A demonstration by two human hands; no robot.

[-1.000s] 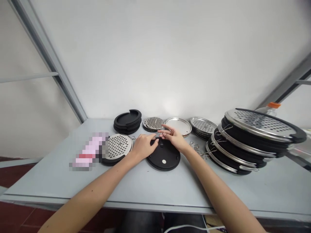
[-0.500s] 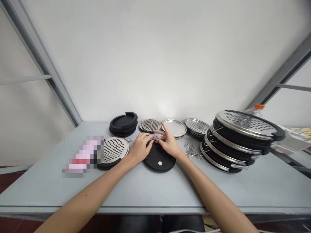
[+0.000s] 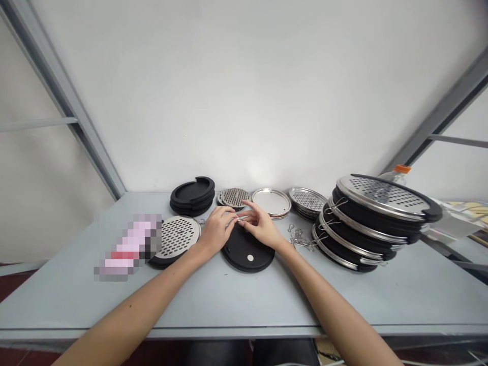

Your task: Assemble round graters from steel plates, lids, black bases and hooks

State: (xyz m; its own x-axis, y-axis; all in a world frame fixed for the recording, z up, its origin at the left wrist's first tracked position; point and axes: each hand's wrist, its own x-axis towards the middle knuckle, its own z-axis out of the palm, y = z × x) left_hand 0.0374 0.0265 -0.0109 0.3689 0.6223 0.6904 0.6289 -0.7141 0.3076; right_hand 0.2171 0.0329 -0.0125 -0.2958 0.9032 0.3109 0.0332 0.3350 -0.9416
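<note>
A round black base (image 3: 247,249) with a white dot lies flat in front of me. Over its far edge, my left hand (image 3: 218,229) and my right hand (image 3: 262,224) meet fingertip to fingertip. Both are closed in a pinch on a small shiny metal piece (image 3: 239,219), too small to make out well. To the left rests a disc with a slotted silver top (image 3: 180,236) and a small wire clip at its edge. Loose wire clips (image 3: 301,238) lie right of my right hand.
Along the wall stand black rings (image 3: 192,195), small perforated plates (image 3: 235,197), plain silver lids (image 3: 271,202) and patterned silver discs (image 3: 307,199). A tall stack of assembled discs (image 3: 381,198) is at the right, before an orange-capped bottle (image 3: 400,173). A pixelated pink item (image 3: 133,239) lies left.
My fingertips have drawn closer together around the small metal piece, and my right hand's raised fingers have lowered and curled slightly. The camera view has shifted a little.
</note>
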